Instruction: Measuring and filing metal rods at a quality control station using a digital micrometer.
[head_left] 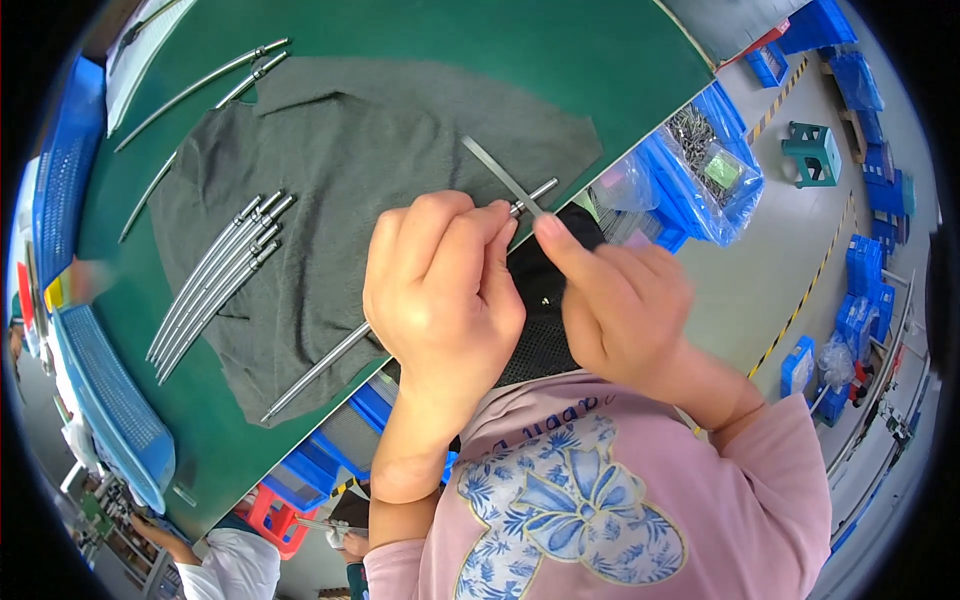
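Observation:
My left hand [440, 285] is closed round a slim metal rod [325, 365], which slants across the near table edge, its stepped end poking out past my fingers. My right hand [625, 300] grips a flat metal strip that looks like a file [495, 170]. The strip crosses the rod close to its stepped end and seems to touch it. Left of my hands, several similar rods [215, 285] lie side by side on a dark grey cloth [340, 150]. More rods [195, 90] rest at the far left, one partly covered by the cloth.
The cloth lies on a green table [450, 30]. Blue baskets [115, 400] line its left edge. At right, a blue bin [700, 165] holds small metal parts in plastic. A green stool [810, 155] stands on the floor. Another person's white sleeve [235, 565] shows lower left, near a red stool [277, 520].

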